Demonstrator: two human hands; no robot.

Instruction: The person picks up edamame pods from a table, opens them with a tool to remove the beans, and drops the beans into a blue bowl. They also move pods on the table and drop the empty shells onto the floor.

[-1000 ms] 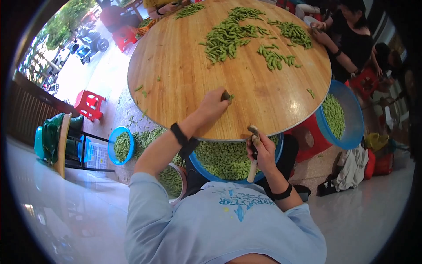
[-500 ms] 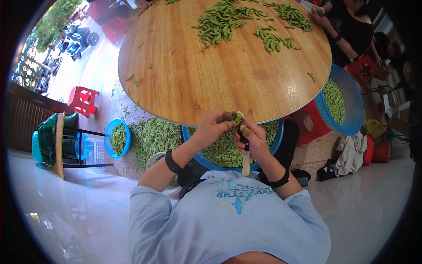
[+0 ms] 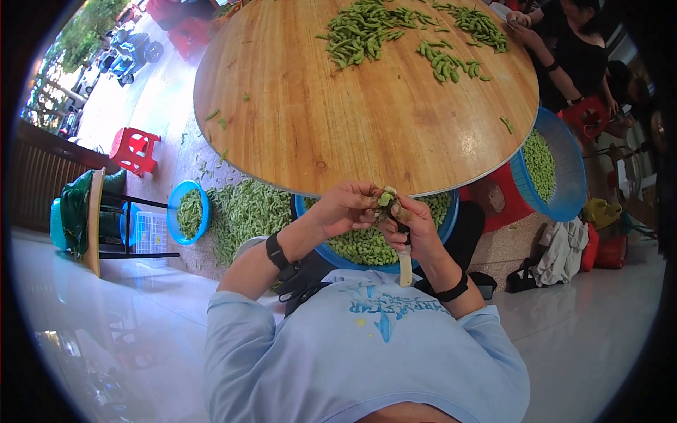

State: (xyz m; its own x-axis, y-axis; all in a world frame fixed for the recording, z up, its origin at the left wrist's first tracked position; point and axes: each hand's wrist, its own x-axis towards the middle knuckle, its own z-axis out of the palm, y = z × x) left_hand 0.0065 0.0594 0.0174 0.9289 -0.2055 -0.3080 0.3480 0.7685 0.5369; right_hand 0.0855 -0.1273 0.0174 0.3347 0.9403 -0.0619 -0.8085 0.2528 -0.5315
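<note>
Both of my hands meet just over the near edge of the round wooden table (image 3: 303, 141). Between the fingertips of my left hand (image 3: 348, 207) a green soybean pod (image 3: 385, 199) is pinched, apparently split, with pale beans showing. My right hand (image 3: 412, 224) is closed around a slim knife-like tool (image 3: 405, 266); its black part lies in the fingers and a cream-coloured end points down toward my shirt. My right thumb touches the pod too. Below my hands sits a blue basin (image 3: 326, 255) full of shelled green beans (image 3: 367, 247).
Soybean pods (image 3: 363, 32) lie in piles across the far tabletop. Many more pods (image 3: 250, 215) cover the floor at left, by a small blue basin (image 3: 175, 211) and a red stool (image 3: 134, 151). Right, a blue basket (image 3: 564, 176) holds beans; another person (image 3: 575, 53) works behind it.
My hands have shifted slightly right and the pod has turned, showing more of its pale inside. The tool's cream end has swung a little right. The view has tilted slightly.
</note>
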